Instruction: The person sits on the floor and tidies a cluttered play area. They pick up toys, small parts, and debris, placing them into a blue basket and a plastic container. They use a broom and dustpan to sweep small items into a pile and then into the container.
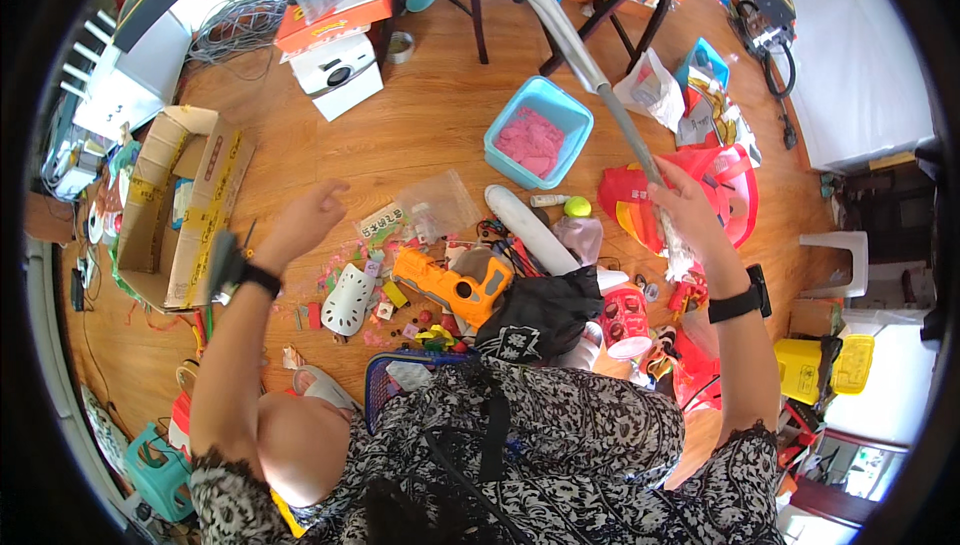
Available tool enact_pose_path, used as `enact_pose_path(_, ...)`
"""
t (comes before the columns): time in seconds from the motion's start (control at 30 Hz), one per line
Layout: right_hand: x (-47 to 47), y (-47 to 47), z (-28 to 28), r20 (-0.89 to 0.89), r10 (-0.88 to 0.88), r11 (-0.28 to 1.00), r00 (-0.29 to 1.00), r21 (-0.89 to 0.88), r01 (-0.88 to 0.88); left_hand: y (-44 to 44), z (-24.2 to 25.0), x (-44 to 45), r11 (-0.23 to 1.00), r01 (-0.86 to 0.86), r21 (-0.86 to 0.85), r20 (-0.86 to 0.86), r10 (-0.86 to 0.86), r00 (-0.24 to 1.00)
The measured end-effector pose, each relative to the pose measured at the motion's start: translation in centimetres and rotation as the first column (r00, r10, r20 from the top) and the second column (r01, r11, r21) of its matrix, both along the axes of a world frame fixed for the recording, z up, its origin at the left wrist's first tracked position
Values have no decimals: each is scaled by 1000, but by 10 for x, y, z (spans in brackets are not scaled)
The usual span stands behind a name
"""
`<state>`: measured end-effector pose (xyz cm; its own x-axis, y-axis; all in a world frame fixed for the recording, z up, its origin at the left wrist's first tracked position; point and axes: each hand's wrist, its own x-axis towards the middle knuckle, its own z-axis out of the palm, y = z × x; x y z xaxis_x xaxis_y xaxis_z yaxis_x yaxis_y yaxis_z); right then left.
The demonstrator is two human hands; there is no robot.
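My right hand (684,203) grips a long grey and white stick-like object (619,106), which slants up and left towards dark chair legs. Its lower end looks frayed and white. My left hand (313,218) hangs over the floor with bent fingers, nothing visible in it, between the cardboard box (229,203) and a clear plastic bag (442,203). Before me lie an orange toy blaster (450,282), a white perforated shin guard (349,299), a black cloth bag (544,320) and a long white tube-like object (529,230). Beyond them stands a blue tub (497,158) of pink material.
Small toys and pink bits surround the blaster. A red bag (626,192) lies under my right hand's side; a red patterned cup (626,322) is nearer me. Further off are a white box (356,98), coiled cable (240,27) and a white stool (844,241) at the right.
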<state>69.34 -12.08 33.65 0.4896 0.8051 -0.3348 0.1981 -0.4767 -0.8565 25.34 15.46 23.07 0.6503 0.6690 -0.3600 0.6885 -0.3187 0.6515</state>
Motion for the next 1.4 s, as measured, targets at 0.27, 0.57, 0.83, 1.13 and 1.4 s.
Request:
enact_pose_path(0.27,88,-6,-94,378,43,981,925,-189,32,-85,-129,153,974,172,-150,191,-142,971)
enact_pose_path(0.57,94,17,-136,54,-29,964,998,-264,42,-83,-127,188,994,10,-110,195,12,981)
enact_pose_path(0.83,50,4,-94,-90,73,951,993,-292,-96,-83,-160,217,997,63,54,178,-72,981)
enact_pose_path(1.13,25,17,-88,173,142,971,975,-216,-103,-59,-156,163,995,-103,-13,262,103,959)
enact_pose_path(1.4,51,112,-128,505,297,921,810,-375,-104,-30,-79,98,996,-84,24,291,73,954)
